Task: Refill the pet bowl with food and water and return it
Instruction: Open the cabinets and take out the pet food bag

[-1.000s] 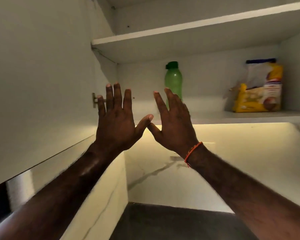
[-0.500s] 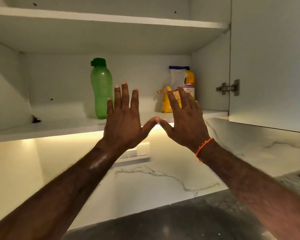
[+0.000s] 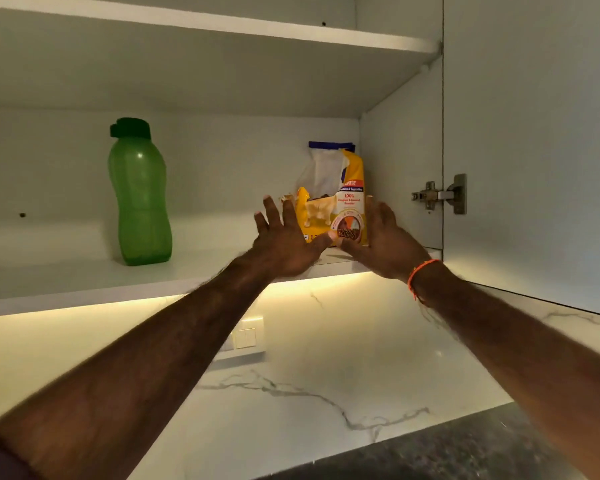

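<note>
Pet-food bag, crinkly yellow plastic, on shelf; L hand & R hand flank it, fingers spread

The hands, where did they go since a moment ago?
Both hands moved rightward and into the cupboard: left hand and right hand now spread on either side of the yellow food bag, not yet gripping it. The green bottle and bag stayed put.

Home kitchen: wall cupboard with hinge, lit marble backsplash, dark bench, switch.
</note>
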